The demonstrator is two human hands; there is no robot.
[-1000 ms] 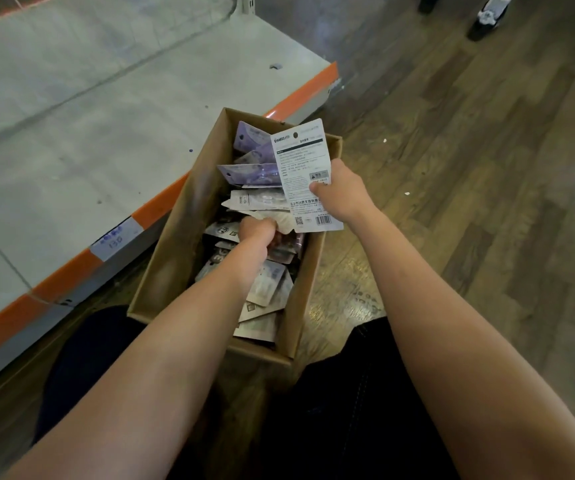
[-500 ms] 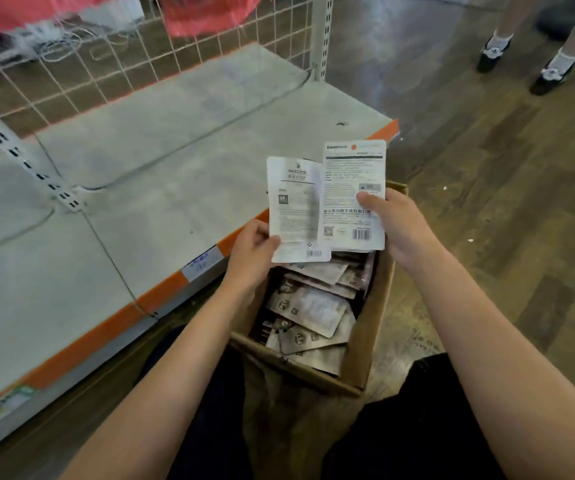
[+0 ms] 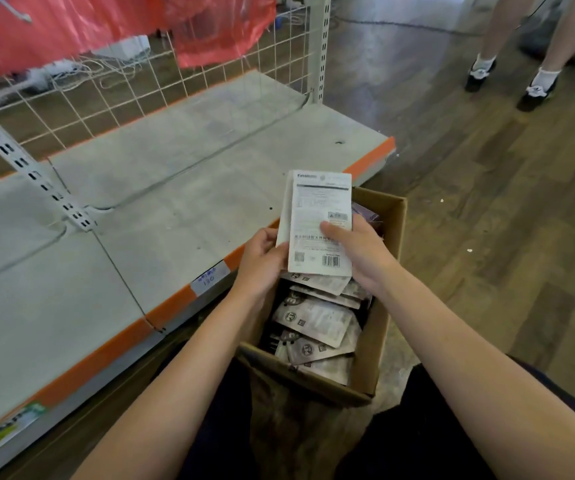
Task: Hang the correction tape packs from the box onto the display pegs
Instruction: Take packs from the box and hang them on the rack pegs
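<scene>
Now we hold the stacked correction tape packs [image 3: 317, 226] over the box [image 3: 379, 327], left hand [image 3: 262, 265] gripping at nine o'clock, right hand [image 3: 359, 251] pinching at three. No pegs show; a loose pinch could spill packs.
</scene>
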